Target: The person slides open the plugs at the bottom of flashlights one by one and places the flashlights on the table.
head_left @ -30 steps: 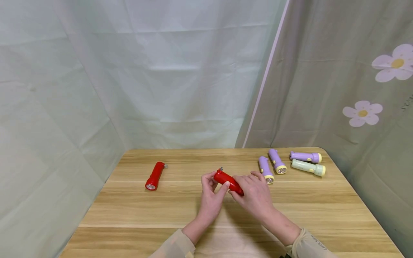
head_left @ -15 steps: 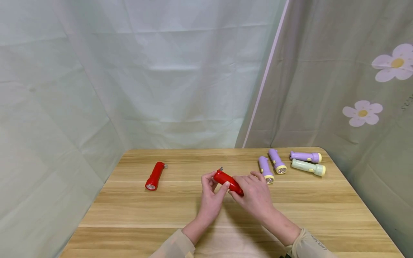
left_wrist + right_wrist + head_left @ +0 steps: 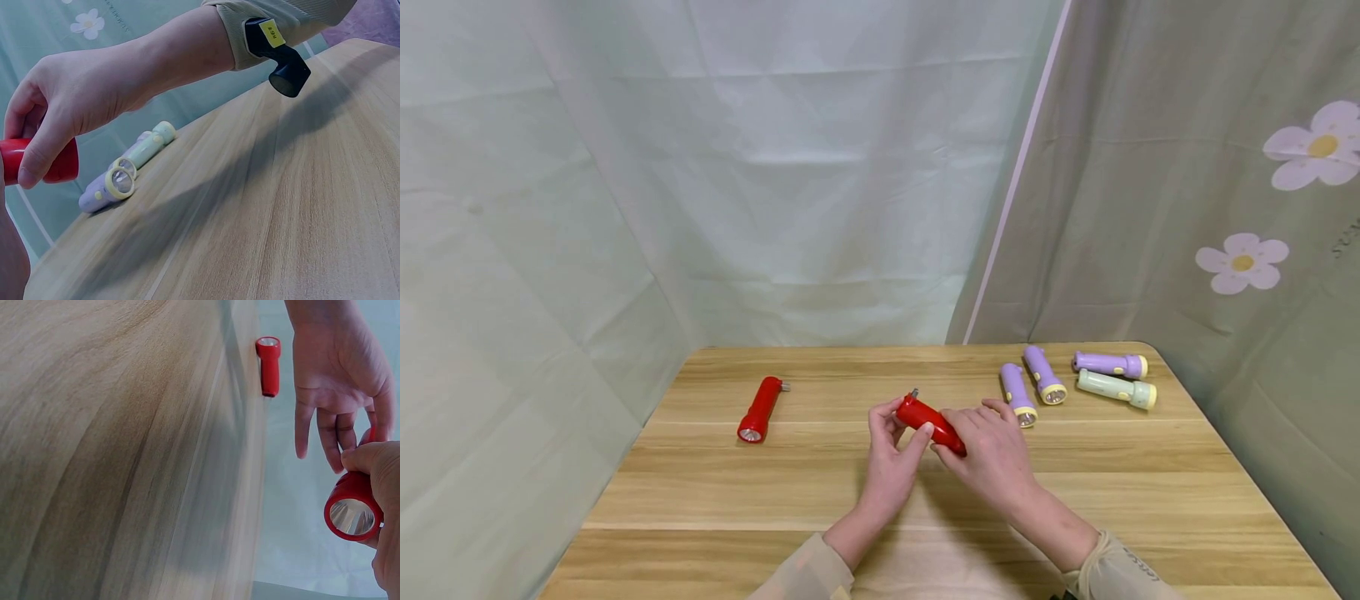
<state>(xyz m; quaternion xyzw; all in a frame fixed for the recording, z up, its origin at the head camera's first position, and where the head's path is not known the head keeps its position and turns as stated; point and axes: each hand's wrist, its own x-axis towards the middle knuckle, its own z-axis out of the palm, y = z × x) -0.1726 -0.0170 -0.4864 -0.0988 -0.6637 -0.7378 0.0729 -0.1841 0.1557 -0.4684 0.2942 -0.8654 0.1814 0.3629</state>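
Both hands hold one red flashlight [image 3: 925, 417] above the middle of the table, tilted with its tail up and to the left. A small metal piece sticks out of that tail. My left hand [image 3: 889, 467] pinches the body near the tail between thumb and fingers. Around the head end grip the thumb and fingers of my right hand [image 3: 996, 454], covering that end in the head view. In the right wrist view the held flashlight's round reflector [image 3: 352, 517] faces the camera. A second red flashlight [image 3: 762, 410] lies on the left of the table.
On the wooden table [image 3: 700, 500], at the back right, lie three purple flashlights with yellow rims, one of them [image 3: 1017, 396] closest to the right hand. A pale green flashlight [image 3: 1116, 389] lies beside them. Hanging fabric [image 3: 820, 208] stands behind the table and along its sides.
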